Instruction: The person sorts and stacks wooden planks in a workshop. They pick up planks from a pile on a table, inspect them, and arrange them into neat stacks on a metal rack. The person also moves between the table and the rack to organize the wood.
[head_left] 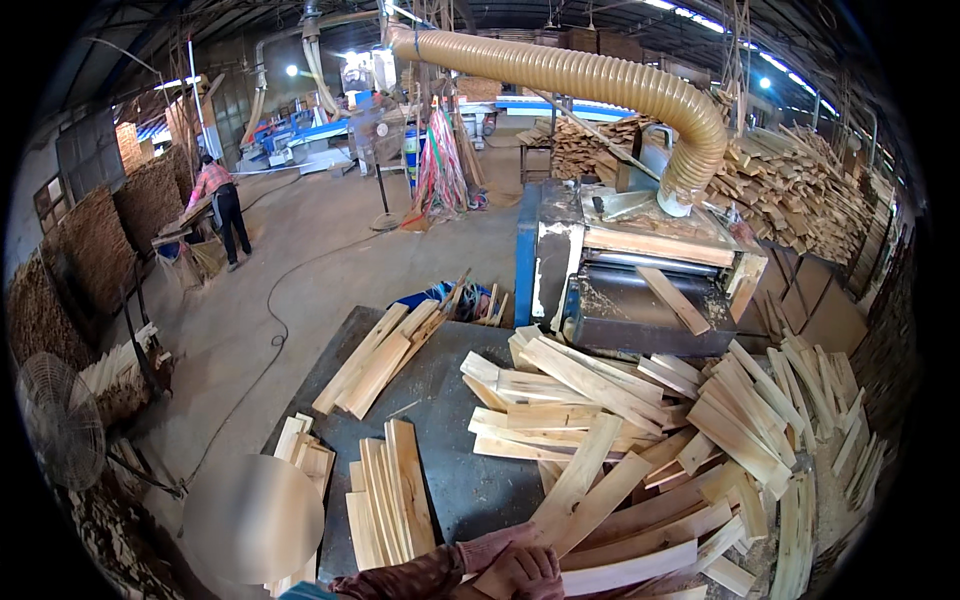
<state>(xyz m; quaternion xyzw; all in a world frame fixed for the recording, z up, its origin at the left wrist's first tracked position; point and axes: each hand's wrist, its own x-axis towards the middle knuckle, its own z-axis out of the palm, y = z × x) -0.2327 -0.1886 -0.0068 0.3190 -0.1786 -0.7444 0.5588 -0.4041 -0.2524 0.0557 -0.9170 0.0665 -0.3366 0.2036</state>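
A patterned reddish sleeve comes in at the lower edge and ends in pink at my left hand [495,548]. That hand lies against the lower end of a pale wooden board [580,475]; its fingers are hidden, so its grip cannot be told. Just below and touching it is my right hand [527,573], with fingers curled; whatever is in them is hidden. A curved wooden slat [630,568] lies right beside the right hand. Left of my hands, a row of upright-lying boards [390,490] rests on the dark tabletop [460,440].
A jumbled heap of boards [560,390] covers the table's right side. Beyond stands a planer [650,270] with one board on its outfeed and a ribbed duct [580,70] above. A fan [60,420] stands at left. A person [220,205] works far left. A blurred disc hides the lower left.
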